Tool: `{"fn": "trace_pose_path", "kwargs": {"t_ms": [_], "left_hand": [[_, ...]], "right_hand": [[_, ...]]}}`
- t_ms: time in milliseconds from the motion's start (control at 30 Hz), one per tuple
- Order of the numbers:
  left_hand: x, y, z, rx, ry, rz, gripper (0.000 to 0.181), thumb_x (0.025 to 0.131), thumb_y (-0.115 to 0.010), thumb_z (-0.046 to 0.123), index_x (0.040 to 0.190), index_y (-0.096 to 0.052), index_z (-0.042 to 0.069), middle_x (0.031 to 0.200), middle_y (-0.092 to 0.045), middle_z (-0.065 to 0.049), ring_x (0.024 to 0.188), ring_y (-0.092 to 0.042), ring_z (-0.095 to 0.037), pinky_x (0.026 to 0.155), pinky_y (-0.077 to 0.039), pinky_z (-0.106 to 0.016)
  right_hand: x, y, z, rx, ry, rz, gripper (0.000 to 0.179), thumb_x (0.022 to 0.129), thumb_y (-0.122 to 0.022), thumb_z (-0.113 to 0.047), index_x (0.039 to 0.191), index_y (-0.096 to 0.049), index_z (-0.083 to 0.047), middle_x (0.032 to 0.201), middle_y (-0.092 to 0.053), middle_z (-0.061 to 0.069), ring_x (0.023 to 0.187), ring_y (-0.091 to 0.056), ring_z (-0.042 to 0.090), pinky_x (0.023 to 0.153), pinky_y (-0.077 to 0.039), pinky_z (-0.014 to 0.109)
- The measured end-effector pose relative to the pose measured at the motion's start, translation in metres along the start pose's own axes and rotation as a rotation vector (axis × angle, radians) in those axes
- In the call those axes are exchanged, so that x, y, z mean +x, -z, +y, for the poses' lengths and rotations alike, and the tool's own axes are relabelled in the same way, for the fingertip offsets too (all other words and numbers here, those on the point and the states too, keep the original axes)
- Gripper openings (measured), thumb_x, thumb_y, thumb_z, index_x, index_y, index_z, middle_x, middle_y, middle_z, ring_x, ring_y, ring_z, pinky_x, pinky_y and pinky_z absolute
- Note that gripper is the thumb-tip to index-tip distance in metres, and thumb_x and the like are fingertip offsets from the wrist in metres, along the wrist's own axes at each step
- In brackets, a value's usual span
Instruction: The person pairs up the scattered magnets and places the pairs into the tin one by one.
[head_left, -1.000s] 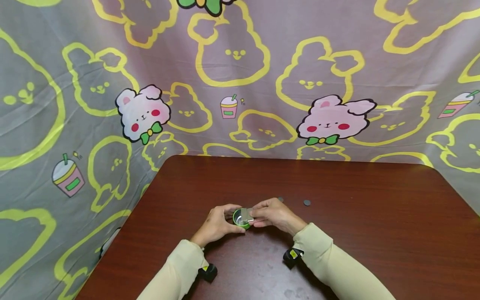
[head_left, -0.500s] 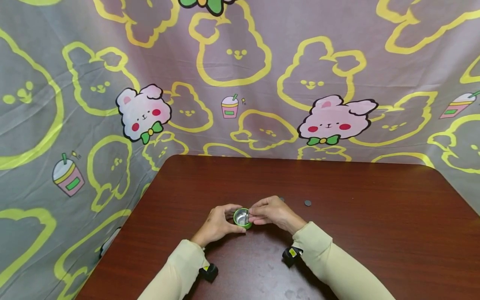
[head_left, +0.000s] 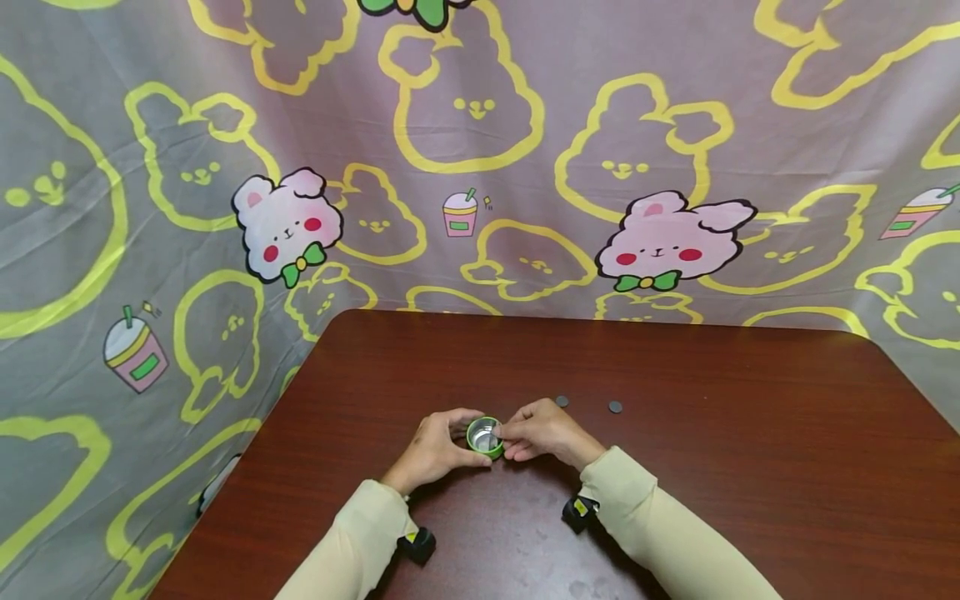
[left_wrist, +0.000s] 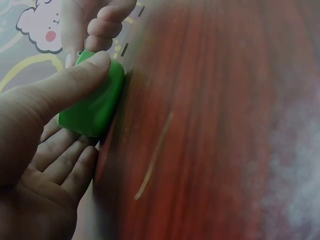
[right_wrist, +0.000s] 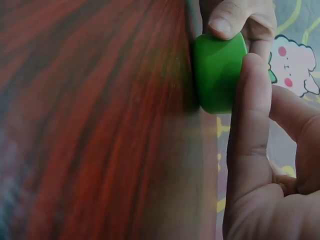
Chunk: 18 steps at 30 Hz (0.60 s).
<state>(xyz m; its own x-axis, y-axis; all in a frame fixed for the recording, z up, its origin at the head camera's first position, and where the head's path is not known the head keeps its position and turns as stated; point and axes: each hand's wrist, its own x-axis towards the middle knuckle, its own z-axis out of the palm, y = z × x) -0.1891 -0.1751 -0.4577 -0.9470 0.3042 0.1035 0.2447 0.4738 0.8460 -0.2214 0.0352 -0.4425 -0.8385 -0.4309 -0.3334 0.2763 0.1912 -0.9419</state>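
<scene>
My left hand grips a small green bowl with a shiny metal inside, thumb on the near side and fingers round the far side. In the left wrist view the thumb lies along the bowl's green wall. At the bowl's right rim my right hand has thumb and index finger brought together, fingertips reaching over the opening. Between them they pinch a small silver padlock, mostly hidden; a bit of grey metal shows inside the bowl. From the right wrist, the thumb overlaps the rim.
Two small dark grey discs lie on the brown table, beyond the right hand. A patterned cloth hangs behind and to the left of the table. Each wrist wears a small black camera.
The padlock, held over the bowl a second ago, has gone down into it. My right hand has shifted slightly, uncovering the nearer grey disc. My left hand stays put.
</scene>
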Motion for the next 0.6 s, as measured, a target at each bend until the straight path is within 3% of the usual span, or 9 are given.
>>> {"fn": "trace_pose_path", "kwargs": {"t_ms": [300, 600], "left_hand": [[-0.0003, 0.0003, 0.0023, -0.016, 0.016, 0.006, 0.058, 0.068, -0.094, 0.011, 0.119, -0.070, 0.006, 0.109, -0.073, -0.007, 0.098, -0.069, -0.018, 0.083, -0.055, -0.030], [-0.0001, 0.0005, 0.0035, -0.005, 0.022, 0.005, 0.058, 0.068, -0.093, 0.012, 0.120, -0.069, 0.005, 0.111, -0.073, -0.008, 0.100, -0.069, -0.019, 0.084, -0.055, -0.028]], "right_hand": [[0.0014, -0.0036, -0.0038, -0.089, -0.004, 0.041, 0.017, 0.089, -0.075, -0.008, 0.089, -0.070, 0.007, 0.067, -0.069, 0.011, 0.054, -0.065, 0.011, 0.053, -0.056, 0.024], [-0.0011, -0.0073, -0.0058, -0.083, 0.012, 0.023, 0.010, 0.089, -0.070, 0.000, 0.084, -0.065, 0.006, 0.065, -0.067, 0.012, 0.052, -0.064, 0.012, 0.050, -0.055, 0.022]]}}
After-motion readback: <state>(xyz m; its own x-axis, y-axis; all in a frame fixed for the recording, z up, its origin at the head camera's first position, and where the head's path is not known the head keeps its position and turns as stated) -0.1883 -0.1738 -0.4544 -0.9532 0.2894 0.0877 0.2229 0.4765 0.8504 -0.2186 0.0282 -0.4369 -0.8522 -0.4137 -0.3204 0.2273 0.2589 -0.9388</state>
